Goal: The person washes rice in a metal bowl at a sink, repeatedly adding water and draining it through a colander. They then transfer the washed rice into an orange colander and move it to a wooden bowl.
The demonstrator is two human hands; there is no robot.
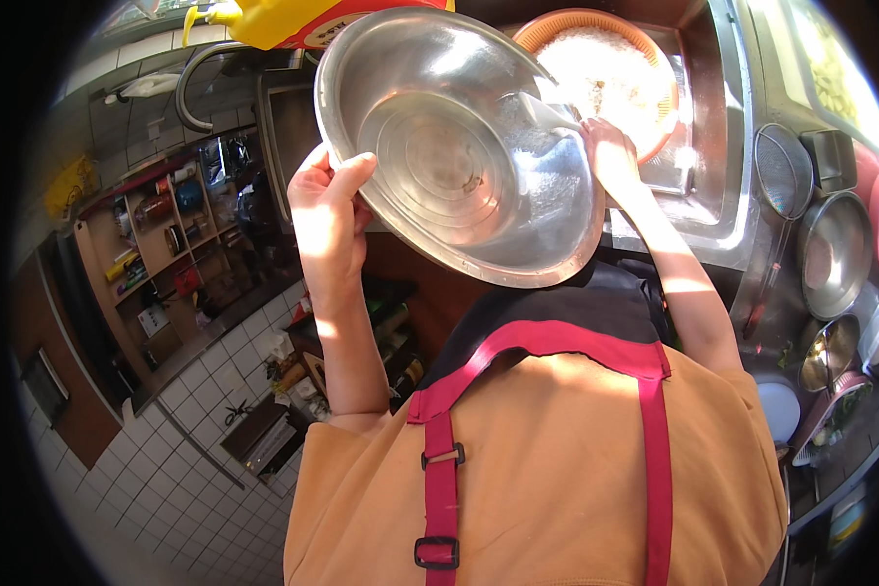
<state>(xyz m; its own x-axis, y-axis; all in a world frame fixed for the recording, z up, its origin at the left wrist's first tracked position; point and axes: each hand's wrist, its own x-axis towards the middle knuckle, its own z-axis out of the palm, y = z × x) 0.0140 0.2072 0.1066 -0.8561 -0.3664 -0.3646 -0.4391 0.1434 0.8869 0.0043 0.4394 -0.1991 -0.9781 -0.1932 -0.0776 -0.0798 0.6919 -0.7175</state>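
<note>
My left hand [333,198] grips the rim of a large stainless steel basin [439,176], thumb on the inner side. The basin is tilted, its inside facing me, with wet-looking white residue on the right wall. My right hand [612,150], at the basin's right edge, holds a white utensil [546,113] that reaches over the inner wall; its exact kind is unclear. Beyond that hand an orange plastic colander [663,69] holds a white, grain-like mass [593,55], overexposed by sunlight. The colander sits in a steel sink, partly covered by the basin.
The sink's rim [736,146] runs along the right. Farther right lie a mesh strainer [784,172], a metal bowl [835,253] and a white lid or plate [778,412]. A yellow and red pump container [278,22] stands behind the basin. Shelves [168,242] hold items at left.
</note>
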